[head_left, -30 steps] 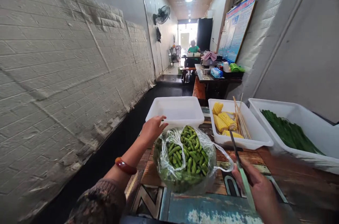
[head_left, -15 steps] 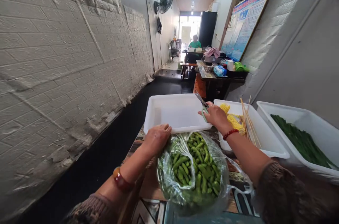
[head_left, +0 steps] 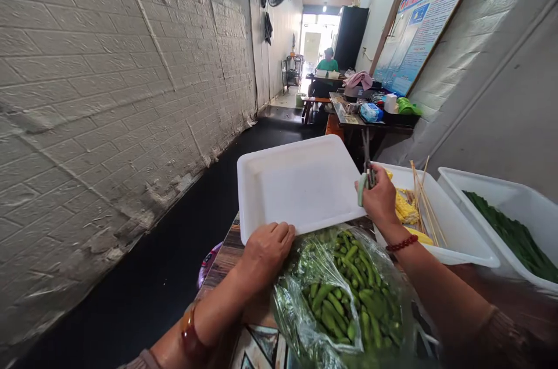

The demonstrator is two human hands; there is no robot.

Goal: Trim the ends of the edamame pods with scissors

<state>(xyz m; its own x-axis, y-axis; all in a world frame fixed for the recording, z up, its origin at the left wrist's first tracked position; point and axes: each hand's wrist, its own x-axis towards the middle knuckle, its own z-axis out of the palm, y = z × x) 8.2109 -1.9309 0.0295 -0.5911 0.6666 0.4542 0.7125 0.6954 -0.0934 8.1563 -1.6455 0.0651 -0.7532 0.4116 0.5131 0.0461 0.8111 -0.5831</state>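
Observation:
My left hand [head_left: 267,253] is closed over the near rim of a white plastic tray [head_left: 303,192], at its front left. Nothing lies inside the tray, and it sits at a slant with its far right corner raised. In my right hand [head_left: 382,199] is a pair of scissors with pale green handles [head_left: 362,189], blades pointing away from me. That hand is at the tray's right edge; whether it also touches the rim I cannot tell. Just below both hands, a clear plastic bag [head_left: 291,314] gapes around many green edamame pods [head_left: 370,293].
Right of the tray, a white tub [head_left: 473,254] holds corn [head_left: 405,209] and wooden skewers [head_left: 425,206]. Beyond it another tub [head_left: 508,183] contains long green leaves [head_left: 505,229]. A brick-patterned wall [head_left: 96,96] runs along the left. Farther back, a person in green [head_left: 328,64] sits at a table.
The tray has tilted, its far right corner rising. My right hand has moved right and the scissors now point more straight ahead. My left hand stays on the near rim.

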